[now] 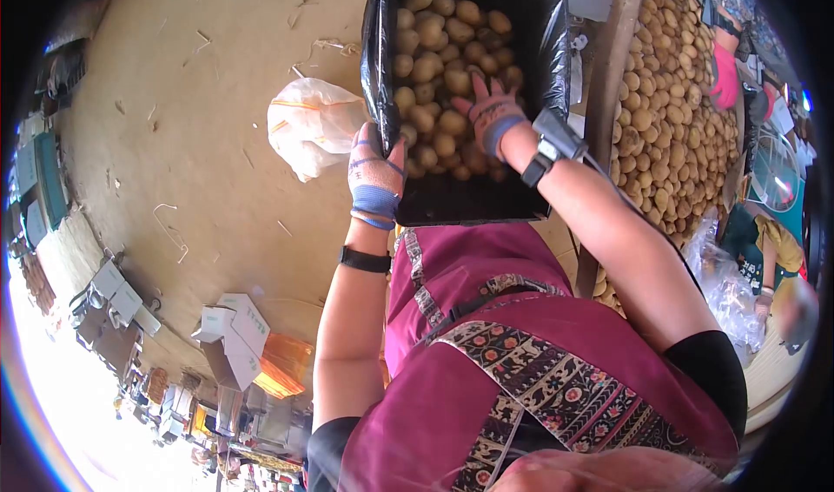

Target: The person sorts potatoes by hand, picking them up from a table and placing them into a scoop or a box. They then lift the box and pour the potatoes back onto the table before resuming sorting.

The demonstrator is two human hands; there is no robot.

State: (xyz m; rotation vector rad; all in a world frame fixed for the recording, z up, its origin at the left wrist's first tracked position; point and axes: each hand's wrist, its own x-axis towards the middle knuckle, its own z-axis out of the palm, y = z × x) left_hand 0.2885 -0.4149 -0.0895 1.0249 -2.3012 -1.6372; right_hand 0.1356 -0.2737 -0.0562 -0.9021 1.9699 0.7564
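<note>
Upper centre: my left hand [376, 171] grips a black-lined box [473, 207] (probably heavy, best rim-held); my right hand [495, 117], widely splayed, touches potatoes [424, 69].

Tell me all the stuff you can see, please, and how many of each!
potatoes: many, tan, inside the box
black-lined box: 1, black, top middle
potato pile: 1, tan, upper right
wooden beam: 1, brown, left of the pile
plastic bag: 1, whitish with orange stripes, left of the box
clear plastic: 1 heap, see-through, lower right
green-lettered box: 1, white, lower left
floor: 1, sandy brown, left
co-worker's glove: 1, bright pink, upper right
edge clutter: too blurry to count
apron: 1, maroon, on the wearer
wristbands: 2, black, one per arm
left grip: 1, pink-and-blue glove, holding the box's left edge
right grip: 1, pink-and-blue glove, fingers spread over potatoes
</note>
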